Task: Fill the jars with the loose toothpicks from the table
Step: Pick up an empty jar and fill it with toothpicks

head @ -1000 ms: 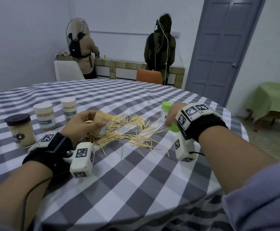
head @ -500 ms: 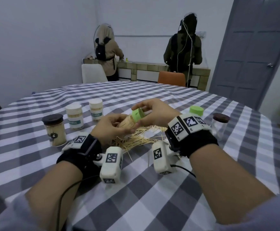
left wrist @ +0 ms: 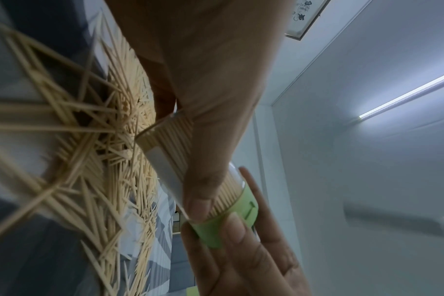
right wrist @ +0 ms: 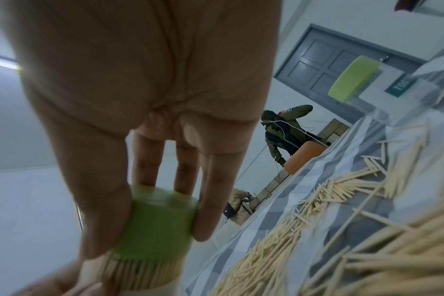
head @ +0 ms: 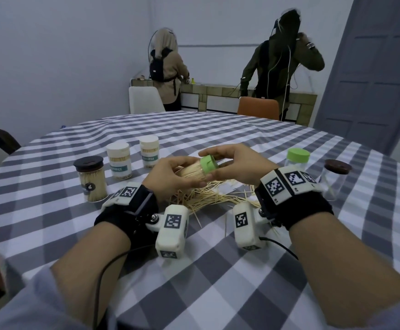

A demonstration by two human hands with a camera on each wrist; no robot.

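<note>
Green cap (head: 209, 164) now seated on full jar (head: 190, 173), right fingers (head: 212, 153) pinching cap, left fingers (head: 170, 163) wrapping jar, "TOOTHPICK" labelled jars (head: 119, 161) behind.

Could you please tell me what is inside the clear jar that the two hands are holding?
The clear plastic jar is tightly packed with pale wooden toothpicks. Its green plastic lid and the left hand hide the tips and part of the side.

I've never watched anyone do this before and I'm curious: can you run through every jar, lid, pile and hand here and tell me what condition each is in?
Held jar: full, tilted sideways over the pile.
Green lid: on the held jar's mouth.
Left hand: grips the jar body.
Right hand: pinches the green lid.
Loose toothpicks: scattered on the table.
Black-lidded jar: full, closed, upright.
Two white-lidded jars: full, closed, upright.
Green-lidded jar: closed, looks empty.
Brown-lidded jar: closed, nearly empty.
</note>
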